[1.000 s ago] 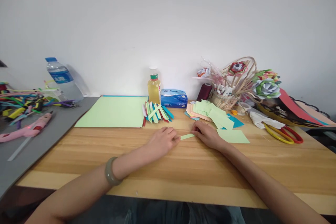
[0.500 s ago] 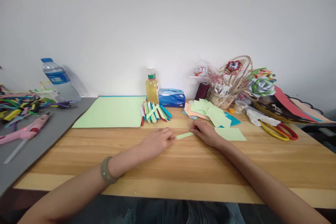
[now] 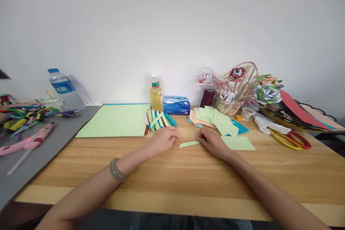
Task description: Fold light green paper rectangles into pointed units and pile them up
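Note:
A narrow light green paper strip lies low over the wooden table, its right end in the closed fingers of my right hand. My left hand is just left of the strip and apart from it, with its fingers bent loosely and nothing visible in them. Behind my left hand sits a pile of coloured paper strips. Right of my right hand a light green paper piece lies flat. Beyond it is a heap of green paper cutouts, with peach and blue paper beneath.
Large green sheets lie at left. A juice bottle and tissue pack stand by the wall. Scissors and a jar with paper flowers are at right. A pink glue gun rests on the grey mat.
My left hand has let go of the strip's left end and lifted slightly up and away. My right hand still holds the other end. The whole view has shifted a little.

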`<state>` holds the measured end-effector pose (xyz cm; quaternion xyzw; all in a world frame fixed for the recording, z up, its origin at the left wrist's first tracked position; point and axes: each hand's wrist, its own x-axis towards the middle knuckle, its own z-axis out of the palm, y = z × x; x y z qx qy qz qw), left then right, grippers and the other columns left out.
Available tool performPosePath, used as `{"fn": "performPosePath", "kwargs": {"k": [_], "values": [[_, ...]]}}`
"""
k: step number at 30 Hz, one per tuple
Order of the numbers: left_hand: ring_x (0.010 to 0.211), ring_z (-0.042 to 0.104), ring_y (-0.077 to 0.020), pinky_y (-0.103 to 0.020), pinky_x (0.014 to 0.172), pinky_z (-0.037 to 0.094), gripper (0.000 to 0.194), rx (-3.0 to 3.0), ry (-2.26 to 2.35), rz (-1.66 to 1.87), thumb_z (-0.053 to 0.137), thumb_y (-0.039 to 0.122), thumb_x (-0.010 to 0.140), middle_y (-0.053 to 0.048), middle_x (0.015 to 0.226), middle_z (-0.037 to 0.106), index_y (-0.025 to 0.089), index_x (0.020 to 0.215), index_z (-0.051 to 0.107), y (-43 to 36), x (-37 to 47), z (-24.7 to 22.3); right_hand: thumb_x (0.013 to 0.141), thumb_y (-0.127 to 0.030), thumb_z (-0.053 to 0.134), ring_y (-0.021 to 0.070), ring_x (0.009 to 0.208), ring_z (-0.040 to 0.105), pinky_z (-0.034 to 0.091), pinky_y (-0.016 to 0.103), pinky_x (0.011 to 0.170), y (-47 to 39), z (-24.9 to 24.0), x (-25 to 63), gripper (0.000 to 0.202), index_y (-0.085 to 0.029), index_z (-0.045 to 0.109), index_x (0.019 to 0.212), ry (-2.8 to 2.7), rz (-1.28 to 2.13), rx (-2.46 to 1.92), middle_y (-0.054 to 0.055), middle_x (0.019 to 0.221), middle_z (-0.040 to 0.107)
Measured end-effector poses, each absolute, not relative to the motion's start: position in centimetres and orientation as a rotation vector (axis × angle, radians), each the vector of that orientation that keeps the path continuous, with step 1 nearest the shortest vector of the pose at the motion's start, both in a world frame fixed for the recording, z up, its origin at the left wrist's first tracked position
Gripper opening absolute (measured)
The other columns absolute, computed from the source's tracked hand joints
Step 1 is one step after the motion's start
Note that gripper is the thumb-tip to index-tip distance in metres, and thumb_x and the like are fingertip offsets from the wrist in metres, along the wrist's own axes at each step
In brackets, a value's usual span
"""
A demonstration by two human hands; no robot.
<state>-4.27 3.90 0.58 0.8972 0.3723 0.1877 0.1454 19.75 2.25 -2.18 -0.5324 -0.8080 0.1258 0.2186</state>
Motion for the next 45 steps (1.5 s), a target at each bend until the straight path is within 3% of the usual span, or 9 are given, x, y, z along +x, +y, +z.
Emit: {"fn": "performPosePath", "kwargs": {"k": [4, 9, 15, 19, 22, 28, 36, 41, 45], "values": [[0.095, 0.056, -0.0213, -0.032, 0.08, 0.048, 0.022, 2.945, 0.939, 0.333, 0.054, 0.03, 0.084, -0.007, 0.098, 0.063, 0.016, 0.099, 0.064, 3.0, -0.9, 0.7, 0.083, -0.025, 0.047, 0.0182, 0.072, 0.053, 0.038, 0.03, 0.064, 2.4, -2.2, 19.7, 0.012, -0.02, 0.048, 0.072, -2.202, 0.36, -1.47, 0.003, 0.074, 0.058], [0.09, 0.058, -0.0234, -0.03, 0.065, 0.049, 0.02, 3.133, 0.956, 0.087, 0.044, 0.008, 0.085, -0.013, 0.093, 0.061, 0.01, 0.089, 0.063, 2.7, 1.2, -0.3, 0.092, -0.03, 0.031, 0.0172, 0.071, 0.057, 0.044, 0.028, 0.063, 2.1, -1.4, 19.8, 0.027, -0.019, 0.053, 0.08, -2.127, 0.385, -1.451, 0.004, 0.076, 0.062], [0.086, 0.06, -0.0223, -0.032, 0.071, 0.048, 0.018, 3.055, 1.091, 0.184, 0.044, 0.013, 0.088, -0.01, 0.089, 0.065, 0.011, 0.097, 0.059, 2.9, 1.2, 0.4, 0.09, -0.028, 0.042, 0.0207, 0.088, 0.059, 0.043, 0.031, 0.074, 0.6, -0.3, 18.5, 0.024, -0.019, 0.059, 0.102, -2.358, 0.184, -1.359, 0.008, 0.093, 0.065], [0.077, 0.063, -0.0188, -0.026, 0.064, 0.046, 0.019, 2.997, 1.128, 0.181, 0.043, 0.02, 0.091, -0.006, 0.083, 0.067, 0.015, 0.093, 0.061, 3.0, 0.3, 0.9, 0.092, -0.023, 0.033, 0.0192, 0.073, 0.059, 0.04, 0.027, 0.062, 0.4, -0.3, 18.3, 0.032, -0.016, 0.064, 0.091, -2.507, 0.03, -1.373, 0.009, 0.076, 0.065], [0.07, 0.063, -0.0174, -0.024, 0.059, 0.043, 0.027, 2.894, 1.103, 0.249, 0.043, 0.032, 0.092, -0.005, 0.076, 0.068, 0.016, 0.086, 0.064, 3.4, -0.8, 1.4, 0.094, -0.031, 0.033, 0.0168, 0.065, 0.059, 0.038, 0.025, 0.059, 0.5, 0.0, 18.7, 0.037, -0.017, 0.064, 0.079, -2.507, 0.065, -1.35, 0.007, 0.069, 0.065], [0.06, 0.058, -0.0123, -0.02, 0.057, 0.038, 0.03, 2.69, 0.922, 0.318, 0.047, 0.027, 0.091, -0.001, 0.063, 0.065, 0.015, 0.072, 0.066, 4.1, -1.6, 3.7, 0.092, -0.05, 0.031, 0.0129, 0.043, 0.046, 0.03, 0.024, 0.047, 0.7, 0.8, 19.2, 0.054, -0.019, 0.058, 0.059, -2.35, 0.204, -1.291, 0.002, 0.046, 0.056], [0.055, 0.055, -0.0099, -0.018, 0.058, 0.037, 0.034, 2.589, 0.934, 0.333, 0.044, 0.033, 0.091, 0.002, 0.055, 0.06, 0.016, 0.067, 0.062, 3.7, -3.8, 5.3, 0.088, -0.057, 0.034, 0.0116, 0.041, 0.046, 0.034, 0.023, 0.047, 0.5, 1.7, 20.4, 0.054, -0.02, 0.055, 0.054, -2.216, 0.386, -1.292, -0.001, 0.042, 0.054], [0.068, 0.062, -0.0169, -0.023, 0.06, 0.039, 0.039, 2.468, 1.97, 0.466, 0.03, 0.035, 0.095, -0.004, 0.073, 0.067, 0.019, 0.086, 0.065, 5.2, -7.4, 6.1, 0.085, -0.059, 0.039, 0.0136, 0.044, 0.051, 0.04, 0.025, 0.049, 1.1, 2.7, 23.4, 0.05, -0.02, 0.061, 0.062, -1.721, 0.294, -1.51, -0.001, 0.046, 0.057], [0.085, 0.063, -0.0216, -0.027, 0.065, 0.043, 0.042, 2.499, 2.118, 0.382, 0.028, 0.044, 0.094, -0.007, 0.102, 0.066, 0.023, 0.119, 0.054, 6.2, -8.4, 6.2, 0.082, -0.062, 0.042, 0.0152, 0.049, 0.055, 0.044, 0.026, 0.05, 1.0, 3.6, 24.7, 0.051, -0.02, 0.061, 0.061, -1.56, 0.233, -1.504, 0.001, 0.05, 0.06]]}}
